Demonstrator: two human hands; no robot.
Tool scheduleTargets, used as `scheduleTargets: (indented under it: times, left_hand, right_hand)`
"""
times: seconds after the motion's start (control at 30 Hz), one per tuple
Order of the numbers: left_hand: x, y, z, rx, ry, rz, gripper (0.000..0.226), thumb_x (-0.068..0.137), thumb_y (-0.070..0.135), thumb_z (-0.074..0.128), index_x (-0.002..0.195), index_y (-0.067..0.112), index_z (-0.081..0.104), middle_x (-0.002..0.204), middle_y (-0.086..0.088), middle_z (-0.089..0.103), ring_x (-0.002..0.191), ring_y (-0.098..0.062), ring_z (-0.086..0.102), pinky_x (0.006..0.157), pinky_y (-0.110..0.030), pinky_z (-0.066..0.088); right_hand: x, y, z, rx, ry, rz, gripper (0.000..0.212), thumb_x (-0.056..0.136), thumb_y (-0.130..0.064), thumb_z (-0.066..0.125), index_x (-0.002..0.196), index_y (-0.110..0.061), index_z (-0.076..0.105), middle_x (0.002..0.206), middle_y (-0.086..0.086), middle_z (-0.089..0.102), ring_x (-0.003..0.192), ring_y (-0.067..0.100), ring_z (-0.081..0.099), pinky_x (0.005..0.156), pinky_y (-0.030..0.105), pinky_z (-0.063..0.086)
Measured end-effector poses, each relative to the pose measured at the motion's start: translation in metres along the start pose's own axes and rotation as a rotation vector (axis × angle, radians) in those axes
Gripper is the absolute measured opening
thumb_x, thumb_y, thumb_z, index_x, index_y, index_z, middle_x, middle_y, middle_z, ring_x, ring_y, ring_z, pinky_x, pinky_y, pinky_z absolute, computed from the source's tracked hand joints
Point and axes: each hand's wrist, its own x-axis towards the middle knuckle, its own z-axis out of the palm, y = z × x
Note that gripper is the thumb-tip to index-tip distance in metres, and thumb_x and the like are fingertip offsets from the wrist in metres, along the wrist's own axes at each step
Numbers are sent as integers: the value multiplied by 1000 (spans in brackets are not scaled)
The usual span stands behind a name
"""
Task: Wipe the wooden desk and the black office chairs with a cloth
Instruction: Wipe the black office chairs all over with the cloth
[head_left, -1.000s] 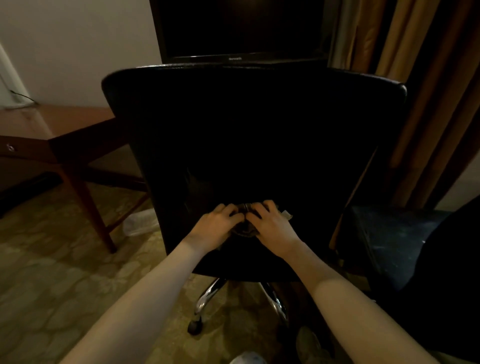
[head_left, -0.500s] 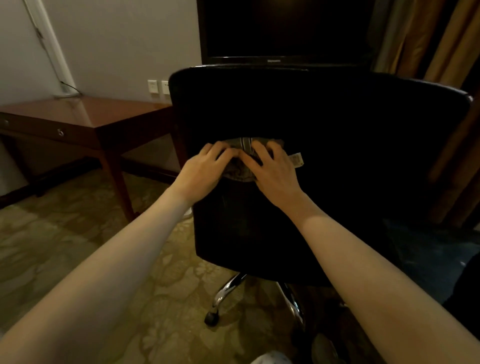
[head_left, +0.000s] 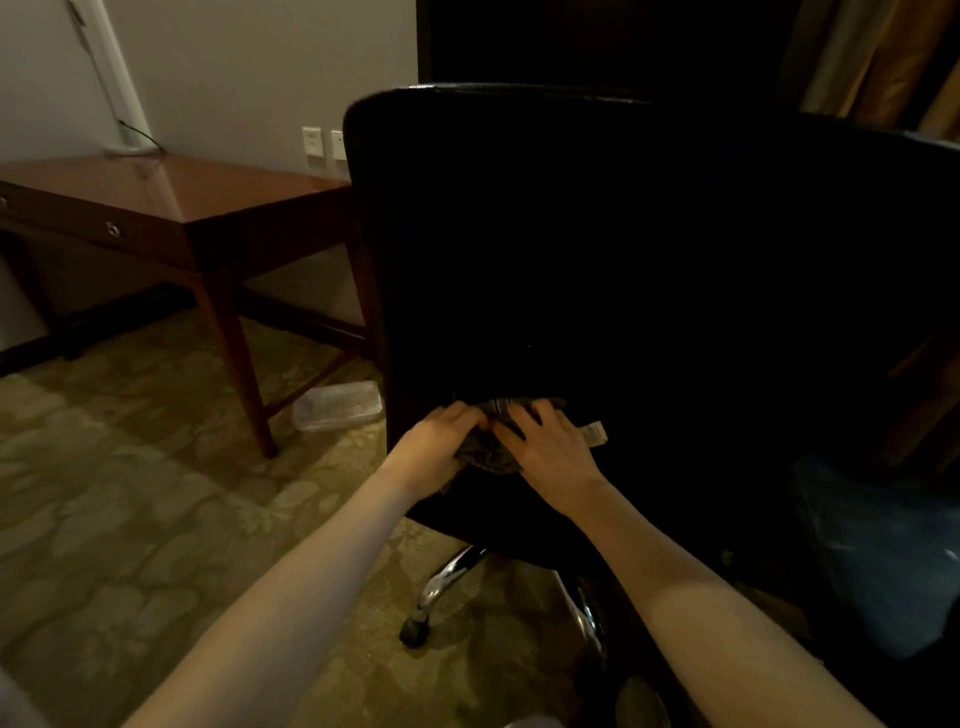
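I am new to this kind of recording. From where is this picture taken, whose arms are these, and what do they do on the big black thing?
The camera sits on a person's head and looks forward and down, so you see that person's own bare arms. The left hand and right hand press a crumpled grey cloth against the back of a black office chair, low down. To the left stands a wooden desk; a clear plastic box lies on the carpet near its leg.
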Motion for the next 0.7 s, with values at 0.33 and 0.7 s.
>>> scheduleTargets:
  times: [0.33, 0.7]
  left_hand:
    - [13, 14, -96, 24, 554, 145, 43, 71, -4, 62, 106, 17, 44, 105, -15, 54, 95, -27, 44, 81, -29, 38]
    - [4, 14, -40, 131, -39, -3, 61, 77, -3, 60, 134, 14, 47, 131, -12, 43, 115, -36, 46, 89, -48, 49]
  right_hand:
    - [72, 19, -76, -82, 558, -84, 35, 85, -8, 48, 109, -19, 71, 109, 8, 41, 92, 27, 41, 74, 35, 34]
    - [20, 12, -27, 8, 68, 15, 70, 51, -19, 86, 118, -22, 65, 121, 7, 56, 105, 29, 40, 73, 36, 55]
